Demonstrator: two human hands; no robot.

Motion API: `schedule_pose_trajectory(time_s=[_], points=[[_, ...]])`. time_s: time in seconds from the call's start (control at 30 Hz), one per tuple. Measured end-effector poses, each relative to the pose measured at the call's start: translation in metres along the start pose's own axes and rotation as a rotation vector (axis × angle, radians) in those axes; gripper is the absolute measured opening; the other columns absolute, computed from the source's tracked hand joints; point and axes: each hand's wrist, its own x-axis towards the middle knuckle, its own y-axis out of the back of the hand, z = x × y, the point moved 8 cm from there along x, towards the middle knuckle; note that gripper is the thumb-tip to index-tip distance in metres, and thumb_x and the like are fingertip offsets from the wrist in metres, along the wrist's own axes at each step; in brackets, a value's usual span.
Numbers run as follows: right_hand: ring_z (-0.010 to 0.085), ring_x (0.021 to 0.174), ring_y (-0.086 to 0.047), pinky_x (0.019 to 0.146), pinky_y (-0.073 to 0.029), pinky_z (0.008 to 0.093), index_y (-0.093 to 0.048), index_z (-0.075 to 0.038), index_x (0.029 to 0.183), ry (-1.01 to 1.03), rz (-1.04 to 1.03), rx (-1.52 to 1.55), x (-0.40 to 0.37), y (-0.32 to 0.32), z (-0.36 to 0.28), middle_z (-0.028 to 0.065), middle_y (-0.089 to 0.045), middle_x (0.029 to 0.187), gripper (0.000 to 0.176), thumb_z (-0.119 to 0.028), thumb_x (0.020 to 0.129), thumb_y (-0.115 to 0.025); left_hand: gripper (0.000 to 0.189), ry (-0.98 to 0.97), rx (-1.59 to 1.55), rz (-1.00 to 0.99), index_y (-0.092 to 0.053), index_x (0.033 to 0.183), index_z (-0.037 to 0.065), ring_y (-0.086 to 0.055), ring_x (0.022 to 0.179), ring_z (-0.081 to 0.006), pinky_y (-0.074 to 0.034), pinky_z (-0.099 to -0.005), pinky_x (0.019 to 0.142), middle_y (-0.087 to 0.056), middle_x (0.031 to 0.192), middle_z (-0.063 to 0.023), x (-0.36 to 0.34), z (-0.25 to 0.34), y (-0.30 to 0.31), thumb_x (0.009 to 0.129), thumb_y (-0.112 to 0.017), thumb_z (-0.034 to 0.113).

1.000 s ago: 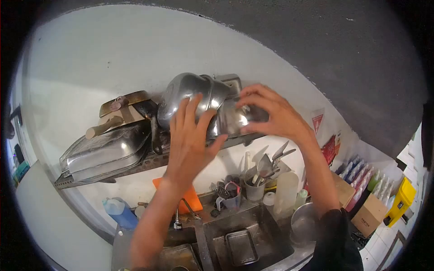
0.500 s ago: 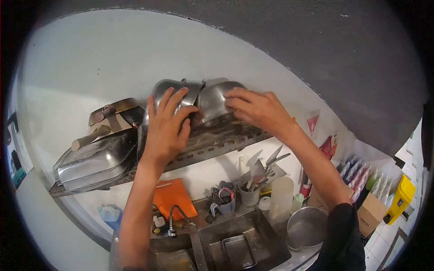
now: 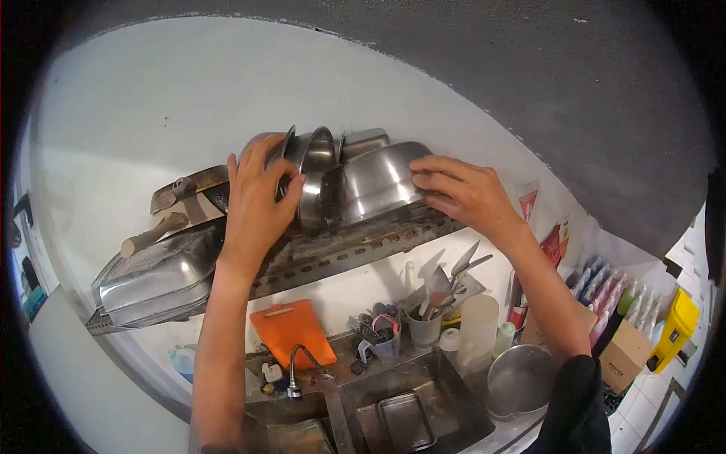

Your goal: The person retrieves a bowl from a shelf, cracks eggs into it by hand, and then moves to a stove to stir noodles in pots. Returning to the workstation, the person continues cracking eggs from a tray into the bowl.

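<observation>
Several stainless steel bowls lie on their sides in a row on the wall shelf. My left hand (image 3: pixel 257 200) is at the left bowl (image 3: pixel 252 141), its fingers over the outside and the thumb bent toward the rim. My right hand (image 3: pixel 470 195) has its fingertips against the base end of the large right bowl (image 3: pixel 380 181), with the thumb underneath. Between the hands, upright rims of a middle bowl (image 3: pixel 314 178) show. Another steel container (image 3: pixel 367 142) sits behind the right bowl.
The perforated metal shelf (image 3: pixel 344 262) also bears rectangular steel pans (image 3: pixel 159 284) and wooden-handled tools (image 3: pixel 155 233) at left. Below are a faucet (image 3: pixel 294 390), a sink (image 3: pixel 454 405), an orange cutting board (image 3: pixel 293 333), a utensil container (image 3: pixel 423 329) and a steel pot (image 3: pixel 519 380).
The right bowl has moved to the right with my right hand. My left hand has shifted slightly left, and the bowls have spread apart, exposing rims between them.
</observation>
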Motion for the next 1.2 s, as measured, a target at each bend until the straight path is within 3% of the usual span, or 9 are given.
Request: schedule_pose_trajectory(time_s=[0.33, 0.43, 0.57, 0.67, 0.77, 0.8, 0.9, 1.03, 1.2], points=[[0.0221, 0.112, -0.064, 0.091, -0.056, 0.039, -0.069, -0.012, 0.102, -0.215, -0.291, 0.173, -0.002, 0.017, -0.001, -0.0006, -0.065, 0.123, 0.021, -0.018, 0.083, -0.075, 0.036, 0.1, -0.219, 0.045, -0.06, 0.115, 0.007, -0.048, 0.13, -0.034, -0.033, -0.0514, 0.11, -0.054, 0.138, -0.0116, 0.002, -0.024, 0.005, 0.08, -0.066, 0.002], [0.0251, 0.114, -0.062, 0.095, -0.055, 0.0422, -0.068, -0.015, 0.11, -0.091, -0.165, 0.149, 0.052, 0.005, -0.014, 0.0018, -0.063, 0.124, 0.024, -0.016, 0.086, -0.069, 0.044, 0.144, -0.201, -0.022, -0.058, 0.121, 0.008, -0.043, 0.135, -0.037, -0.031, -0.0529, 0.112, -0.05, 0.143, -0.0132, 0.0, -0.022, 0.004, 0.078, -0.068, 0.002], [0.0276, 0.112, -0.063, 0.091, -0.055, 0.0436, -0.062, -0.022, 0.124, 0.334, 0.045, 0.011, 0.112, -0.057, -0.05, 0.0022, -0.062, 0.126, 0.034, -0.017, 0.091, -0.06, 0.058, 0.193, -0.128, -0.014, -0.052, 0.131, 0.011, -0.037, 0.142, -0.0381, -0.029, -0.0473, 0.118, -0.047, 0.147, -0.0156, -0.013, -0.02, 0.008, 0.076, -0.063, -0.004], [0.0258, 0.109, -0.066, 0.086, -0.059, 0.0396, -0.057, -0.025, 0.133, 0.246, -0.311, -0.211, 0.147, -0.114, -0.037, 0.0017, -0.06, 0.134, 0.041, -0.013, 0.093, -0.056, 0.063, 0.188, -0.171, 0.021, -0.051, 0.134, 0.01, -0.035, 0.142, -0.0414, -0.028, -0.0494, 0.118, -0.044, 0.147, -0.0178, -0.016, -0.025, 0.009, 0.074, -0.063, -0.004], [0.0272, 0.101, -0.07, 0.082, -0.06, 0.0411, -0.056, -0.025, 0.135, 0.229, -0.373, -0.255, 0.163, -0.116, -0.021, 0.0032, -0.062, 0.133, 0.041, -0.013, 0.096, -0.05, 0.062, 0.227, -0.209, 0.082, -0.051, 0.132, 0.008, -0.035, 0.139, -0.0458, -0.03, -0.0543, 0.114, -0.041, 0.149, -0.0207, -0.02, -0.025, 0.012, 0.072, -0.065, -0.003], [0.0323, 0.1, -0.07, 0.087, -0.056, 0.0449, -0.057, -0.026, 0.134, 0.196, -0.357, -0.228, 0.162, -0.112, -0.015, 0.0077, -0.069, 0.114, 0.038, -0.018, 0.097, -0.049, 0.062, 0.238, -0.222, 0.11, -0.051, 0.131, 0.008, -0.036, 0.138, -0.0466, -0.031, -0.0538, 0.114, -0.041, 0.148, -0.0218, -0.022, -0.025, 0.013, 0.072, -0.064, -0.004], [0.0322, 0.102, -0.07, 0.088, -0.056, 0.0443, -0.059, -0.025, 0.134, 0.2, -0.24, -0.198, 0.162, -0.107, 0.014, 0.007, -0.07, 0.118, 0.041, -0.014, 0.095, -0.054, 0.062, 0.232, -0.103, 0.121, -0.051, 0.131, 0.006, -0.038, 0.134, -0.0483, -0.033, -0.0524, 0.113, -0.04, 0.148, -0.0244, -0.027, -0.024, 0.009, 0.071, -0.061, -0.007], [0.0308, 0.097, -0.071, 0.085, -0.058, 0.0423, -0.063, -0.023, 0.132, 0.0, -0.21, -0.251, 0.169, -0.079, 0.057, 0.0078, -0.073, 0.11, 0.045, -0.007, 0.089, -0.062, 0.062, 0.213, 0.004, 0.116, -0.051, 0.131, 0.006, -0.038, 0.135, -0.048, -0.033, -0.0525, 0.113, -0.037, 0.149, -0.0254, -0.029, -0.024, 0.005, 0.072, -0.058, -0.01], [0.0335, 0.1, -0.07, 0.089, -0.055, 0.0456, -0.064, -0.021, 0.131, -0.151, -0.127, -0.261, 0.17, -0.041, 0.094, 0.0136, -0.073, 0.107, 0.051, -0.004, 0.084, -0.064, 0.074, 0.224, -0.169, 0.153, -0.045, 0.144, 0.011, -0.034, 0.142, -0.0419, -0.031, -0.049, 0.117, -0.036, 0.152, -0.0218, -0.031, -0.027, 0.009, 0.076, -0.062, -0.012]])
